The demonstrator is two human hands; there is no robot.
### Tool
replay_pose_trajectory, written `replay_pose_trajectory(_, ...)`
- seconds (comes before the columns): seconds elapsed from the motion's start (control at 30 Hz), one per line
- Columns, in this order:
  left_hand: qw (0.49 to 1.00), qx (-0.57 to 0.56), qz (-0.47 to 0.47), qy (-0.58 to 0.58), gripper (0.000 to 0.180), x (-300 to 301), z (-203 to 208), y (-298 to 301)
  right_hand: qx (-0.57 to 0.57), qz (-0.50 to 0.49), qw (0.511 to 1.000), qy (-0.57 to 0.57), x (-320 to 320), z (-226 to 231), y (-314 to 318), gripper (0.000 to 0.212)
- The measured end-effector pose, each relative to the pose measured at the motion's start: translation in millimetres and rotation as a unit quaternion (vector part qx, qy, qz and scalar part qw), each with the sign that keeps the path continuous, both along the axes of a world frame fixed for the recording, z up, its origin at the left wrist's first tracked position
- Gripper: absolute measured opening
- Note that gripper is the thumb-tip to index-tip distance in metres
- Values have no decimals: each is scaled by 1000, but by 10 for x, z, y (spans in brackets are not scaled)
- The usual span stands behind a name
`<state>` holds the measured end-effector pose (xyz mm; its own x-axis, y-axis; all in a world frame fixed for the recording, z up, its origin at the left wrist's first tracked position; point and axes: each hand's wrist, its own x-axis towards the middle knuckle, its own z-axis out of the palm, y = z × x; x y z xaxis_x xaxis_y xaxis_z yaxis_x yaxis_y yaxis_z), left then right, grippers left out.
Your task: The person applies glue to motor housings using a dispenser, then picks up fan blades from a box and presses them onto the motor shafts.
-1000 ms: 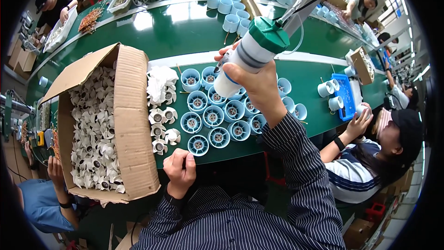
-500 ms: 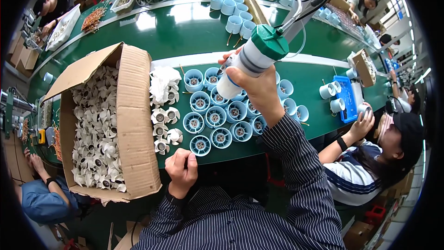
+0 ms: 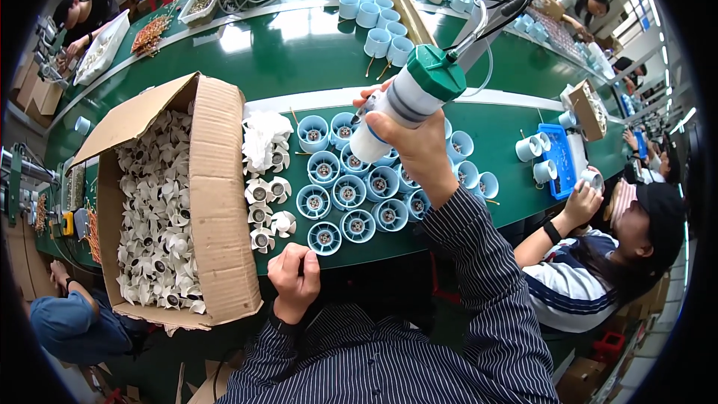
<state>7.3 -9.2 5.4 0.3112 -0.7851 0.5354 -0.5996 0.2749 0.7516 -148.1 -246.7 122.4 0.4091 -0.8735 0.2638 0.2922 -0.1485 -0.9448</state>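
Observation:
My right hand (image 3: 410, 138) is wrapped round a thick white dispenser cartridge (image 3: 410, 102) with a green cap, tilted over the work table. A thin clear hose and dark cables run up from its cap. Beneath it stand several light-blue round cups (image 3: 348, 190) in rows, open end up, with metal parts inside; the hand and cartridge hide some of them. My left hand (image 3: 294, 281) is closed at the table's near edge, beside the nearest cup (image 3: 324, 238); whether it holds anything is hidden. Several white fan impellers (image 3: 259, 214) lie left of the cups.
A large cardboard box (image 3: 217, 202) full of white impellers stands at the left. A crumpled white plastic bag (image 3: 265, 138) lies beside it. Farther right are a blue tray (image 3: 557, 161) and a co-worker holding a cup (image 3: 592, 179). More blue cups (image 3: 378, 41) stand across the belt.
My right hand and the cartridge have shifted very slightly; my left hand stays in place. The co-worker at right has turned a cup, and the person at lower left has drawn an arm back.

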Motion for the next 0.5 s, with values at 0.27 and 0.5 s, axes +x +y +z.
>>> replay_pose_trajectory(0.27, 1000, 4, 4, 1, 11, -6, 6, 4, -22, 5, 1000, -11, -44, 281, -10, 46)
replay_pose_trajectory(0.5, 1000, -1, 8, 9, 11, -3, -20, 3, -51, -1, 999, -2, 148, 330, -226, 45)
